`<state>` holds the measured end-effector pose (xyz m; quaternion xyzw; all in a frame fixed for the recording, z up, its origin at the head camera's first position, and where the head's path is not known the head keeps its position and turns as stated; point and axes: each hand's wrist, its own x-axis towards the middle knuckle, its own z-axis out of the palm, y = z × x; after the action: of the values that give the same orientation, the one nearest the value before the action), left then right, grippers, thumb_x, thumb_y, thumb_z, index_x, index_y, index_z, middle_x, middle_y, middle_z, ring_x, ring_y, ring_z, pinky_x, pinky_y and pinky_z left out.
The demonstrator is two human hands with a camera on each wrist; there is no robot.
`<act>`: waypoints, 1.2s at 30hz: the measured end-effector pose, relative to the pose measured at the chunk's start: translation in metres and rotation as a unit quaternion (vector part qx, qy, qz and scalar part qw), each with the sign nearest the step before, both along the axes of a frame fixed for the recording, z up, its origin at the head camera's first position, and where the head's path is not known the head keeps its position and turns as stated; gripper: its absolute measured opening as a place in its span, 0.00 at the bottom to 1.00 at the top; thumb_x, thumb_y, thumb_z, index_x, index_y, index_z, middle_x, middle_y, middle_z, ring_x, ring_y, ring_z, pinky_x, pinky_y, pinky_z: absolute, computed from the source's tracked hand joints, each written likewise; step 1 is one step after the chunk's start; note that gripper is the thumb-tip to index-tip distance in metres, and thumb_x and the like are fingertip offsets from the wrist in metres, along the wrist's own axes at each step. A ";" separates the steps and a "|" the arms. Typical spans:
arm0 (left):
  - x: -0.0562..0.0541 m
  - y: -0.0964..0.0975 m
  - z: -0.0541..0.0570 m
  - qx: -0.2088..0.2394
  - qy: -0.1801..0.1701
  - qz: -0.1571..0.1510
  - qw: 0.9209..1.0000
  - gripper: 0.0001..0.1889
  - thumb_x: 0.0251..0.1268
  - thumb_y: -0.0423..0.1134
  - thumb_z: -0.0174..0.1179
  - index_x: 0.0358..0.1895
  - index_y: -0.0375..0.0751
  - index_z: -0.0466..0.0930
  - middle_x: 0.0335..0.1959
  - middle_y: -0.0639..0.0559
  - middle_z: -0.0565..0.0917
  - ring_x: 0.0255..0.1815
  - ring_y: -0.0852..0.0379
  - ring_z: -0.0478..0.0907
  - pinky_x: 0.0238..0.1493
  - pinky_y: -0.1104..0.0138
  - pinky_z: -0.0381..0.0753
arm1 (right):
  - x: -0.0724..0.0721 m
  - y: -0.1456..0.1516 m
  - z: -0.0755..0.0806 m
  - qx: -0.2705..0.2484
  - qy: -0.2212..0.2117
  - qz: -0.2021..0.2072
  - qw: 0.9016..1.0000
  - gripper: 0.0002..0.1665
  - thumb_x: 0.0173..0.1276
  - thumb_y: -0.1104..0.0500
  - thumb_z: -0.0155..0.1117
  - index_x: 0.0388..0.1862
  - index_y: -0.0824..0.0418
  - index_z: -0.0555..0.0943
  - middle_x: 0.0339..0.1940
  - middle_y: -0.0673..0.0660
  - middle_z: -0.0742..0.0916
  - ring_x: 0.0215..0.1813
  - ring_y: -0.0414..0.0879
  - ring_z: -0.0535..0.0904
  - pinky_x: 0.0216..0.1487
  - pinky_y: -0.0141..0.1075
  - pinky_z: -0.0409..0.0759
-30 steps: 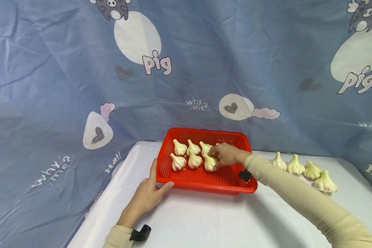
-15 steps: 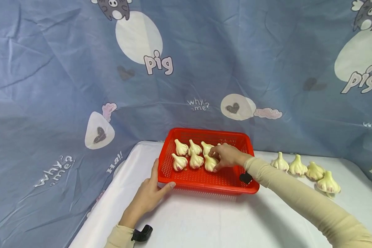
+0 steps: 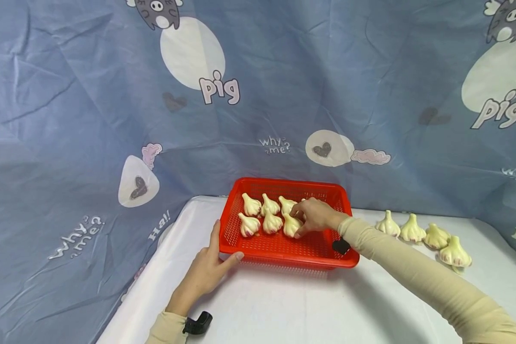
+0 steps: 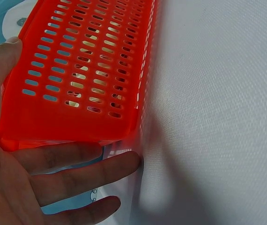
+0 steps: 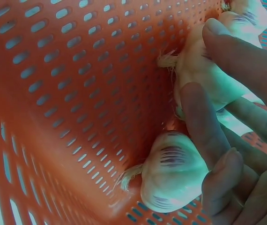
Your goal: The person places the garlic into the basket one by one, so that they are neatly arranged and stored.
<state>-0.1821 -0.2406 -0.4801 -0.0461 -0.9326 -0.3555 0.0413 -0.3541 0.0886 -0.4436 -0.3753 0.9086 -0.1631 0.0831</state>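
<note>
A red plastic basket with slotted walls stands on the white-covered table, holding several pale garlic bulbs in two rows. My right hand reaches into it and grips the garlic bulb at the right end of the near row. In the right wrist view, thumb and fingers lie on either side of that bulb, and another bulb lies beside the fingers. My left hand rests against the basket's near left corner. Its fingers stretch out straight, with the thumb at the rim.
Several more garlic bulbs lie in a row on the table right of the basket, partly beyond the right forearm. A blue printed cloth hangs behind the table and along its left side. Black wrist straps sit on both wrists.
Both hands and the basket hold nearly the same place. The whole view shifted slightly between the first frame and the later ones.
</note>
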 end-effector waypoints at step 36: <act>-0.001 0.001 0.002 -0.004 -0.014 -0.008 1.000 0.60 0.69 0.68 0.65 0.89 0.50 0.33 0.31 0.50 0.88 0.33 0.61 0.84 0.53 0.49 0.83 | 0.029 0.165 0.107 -0.021 0.037 -0.146 0.988 0.27 0.61 0.46 0.84 0.53 0.60 0.90 0.50 0.58 0.93 0.39 0.44 0.89 0.47 0.44 0.84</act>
<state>-0.1835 -0.2397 -0.4780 -0.0487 -0.9342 -0.3526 0.0254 -0.3250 0.2532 -0.3366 -0.2457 0.9526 -0.1784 0.0166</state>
